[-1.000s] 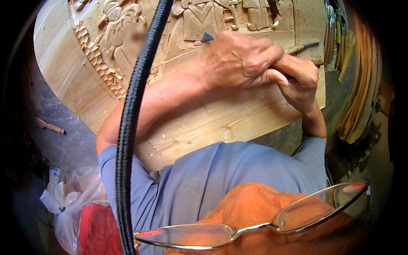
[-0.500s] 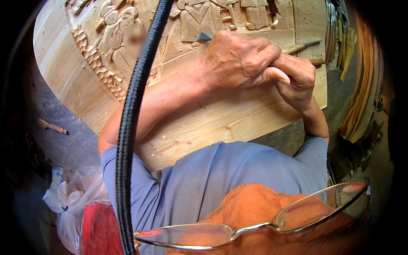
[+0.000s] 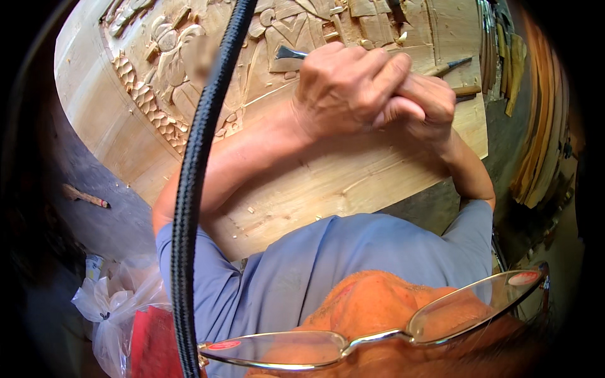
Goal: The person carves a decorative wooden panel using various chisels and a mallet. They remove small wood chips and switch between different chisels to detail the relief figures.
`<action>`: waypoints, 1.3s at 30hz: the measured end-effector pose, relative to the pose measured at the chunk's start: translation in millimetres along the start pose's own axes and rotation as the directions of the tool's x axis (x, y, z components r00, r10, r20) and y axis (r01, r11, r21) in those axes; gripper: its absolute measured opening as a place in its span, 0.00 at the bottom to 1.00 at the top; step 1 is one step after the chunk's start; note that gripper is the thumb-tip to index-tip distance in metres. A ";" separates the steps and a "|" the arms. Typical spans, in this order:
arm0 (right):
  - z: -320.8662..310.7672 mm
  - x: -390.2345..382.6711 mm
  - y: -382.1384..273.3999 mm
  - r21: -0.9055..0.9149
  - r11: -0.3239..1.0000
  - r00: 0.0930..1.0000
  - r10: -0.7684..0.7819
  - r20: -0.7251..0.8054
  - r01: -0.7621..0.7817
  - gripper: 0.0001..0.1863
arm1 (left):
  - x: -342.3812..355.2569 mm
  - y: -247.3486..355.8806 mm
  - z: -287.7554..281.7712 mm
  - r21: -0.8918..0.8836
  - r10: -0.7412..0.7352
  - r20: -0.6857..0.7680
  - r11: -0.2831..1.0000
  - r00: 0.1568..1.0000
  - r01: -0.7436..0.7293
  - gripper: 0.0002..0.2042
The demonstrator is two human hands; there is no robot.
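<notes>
A wood-carving chisel (image 3: 290, 53) lies across my grip, its flared metal blade pointing left at the carved relief. My left hand (image 3: 346, 91) wraps round it just behind the blade. Pressed against that hand, my right hand (image 3: 430, 104) is closed around the handle end, which the fingers hide. Under both hands is a large pale wooden panel (image 3: 328, 179). Raised figures (image 3: 302, 34) are cut into its far part, and a scalloped band (image 3: 144, 97) runs down its left side. The blade's tip is over a flat carved area; whether it touches the wood I cannot tell.
Two more hand tools, a chisel (image 3: 449, 67) and a dark-tipped one (image 3: 466, 92), lie on the panel right of my hands. More tools (image 3: 504, 47) and long wooden strips (image 3: 535, 126) stand further right. A clear plastic bag (image 3: 120, 315) sits lower left. A black cable (image 3: 192, 189) crosses the view.
Both hands have shifted a little left with the chisel, and its blade now reaches further over the relief. The whole view has also moved slightly.
</notes>
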State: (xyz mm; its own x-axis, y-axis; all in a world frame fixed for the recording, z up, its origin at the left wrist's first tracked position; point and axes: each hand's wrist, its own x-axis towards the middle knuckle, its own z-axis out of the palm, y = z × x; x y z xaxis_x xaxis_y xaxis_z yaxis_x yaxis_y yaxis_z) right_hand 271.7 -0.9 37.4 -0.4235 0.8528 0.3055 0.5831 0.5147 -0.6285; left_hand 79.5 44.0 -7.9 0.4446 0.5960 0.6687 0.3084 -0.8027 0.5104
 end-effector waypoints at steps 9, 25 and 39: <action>-54.2 -43.3 -51.5 0.050 0.963 0.963 0.261 0.072 -0.265 0.09 | -8.7 34.0 -0.7 0.086 0.346 0.189 0.927 0.919 -0.366 0.23; -19.2 -31.6 -43.6 0.494 0.579 0.722 0.673 0.159 -0.649 0.05 | -15.8 29.1 -17.8 0.077 0.194 0.142 0.975 0.971 -0.207 0.33; -3.5 -30.9 8.3 0.247 0.791 0.826 0.556 0.094 -0.560 0.09 | -34.6 -14.4 -3.4 -0.118 0.066 0.005 0.991 0.998 -0.065 0.31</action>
State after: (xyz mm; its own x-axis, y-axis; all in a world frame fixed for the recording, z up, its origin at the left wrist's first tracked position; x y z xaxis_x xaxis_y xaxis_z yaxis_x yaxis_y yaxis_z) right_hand 292.0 -22.7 25.2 -0.0906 0.9822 -0.1645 0.5272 -0.0929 -0.8446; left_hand 56.9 35.0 -36.5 0.4681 0.5420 0.6979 0.1781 -0.8315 0.5262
